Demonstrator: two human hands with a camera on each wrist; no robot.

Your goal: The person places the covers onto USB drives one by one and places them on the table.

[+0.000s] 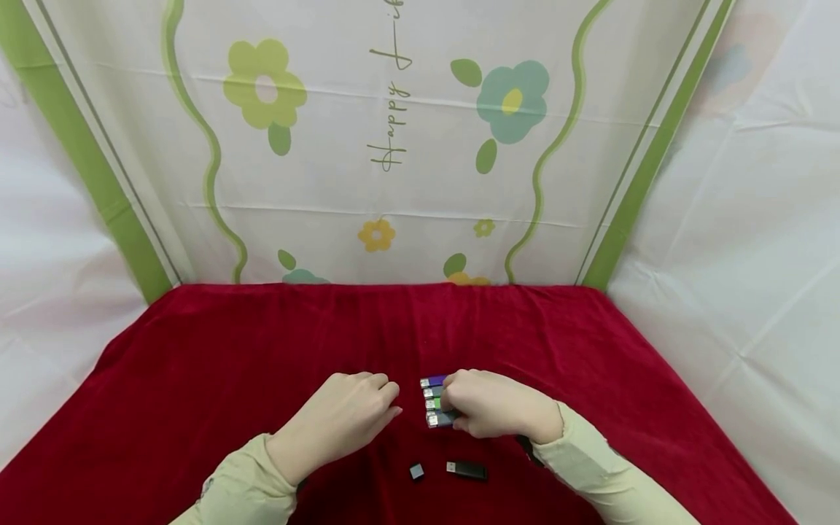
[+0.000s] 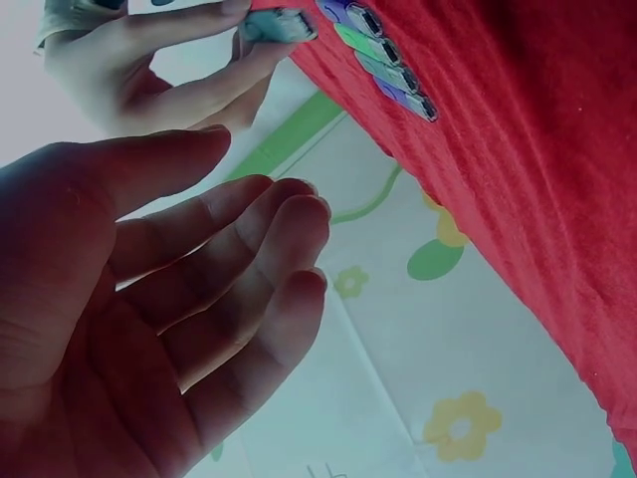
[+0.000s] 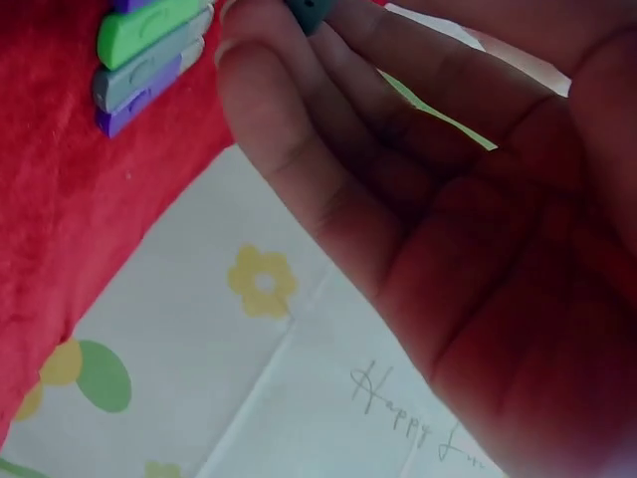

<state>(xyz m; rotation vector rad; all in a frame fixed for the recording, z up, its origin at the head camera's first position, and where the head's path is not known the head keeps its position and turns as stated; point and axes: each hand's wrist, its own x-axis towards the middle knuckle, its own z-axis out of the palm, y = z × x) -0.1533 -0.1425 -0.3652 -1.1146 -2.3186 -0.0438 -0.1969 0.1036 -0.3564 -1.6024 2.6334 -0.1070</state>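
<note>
Between thumb and fingers, my right hand (image 1: 495,405) pinches a grey-teal USB stick (image 2: 279,25), held just over the near end of a row of sticks. In the right wrist view only the dark end of that USB stick (image 3: 311,14) shows. The row lies side by side on the cloth, with a green stick (image 3: 149,32), a grey stick (image 3: 134,82) and purple ones, metal plugs all pointing the same way. My left hand (image 1: 341,414) hovers left of the row, fingers loosely bent, holding nothing.
A black USB stick (image 1: 469,470) lies nearer the body, and a small dark cap-like piece (image 1: 416,472) sits to its left. Red velvet cloth (image 1: 262,343) covers the table. White flowered fabric (image 1: 394,182) stands behind and at both sides.
</note>
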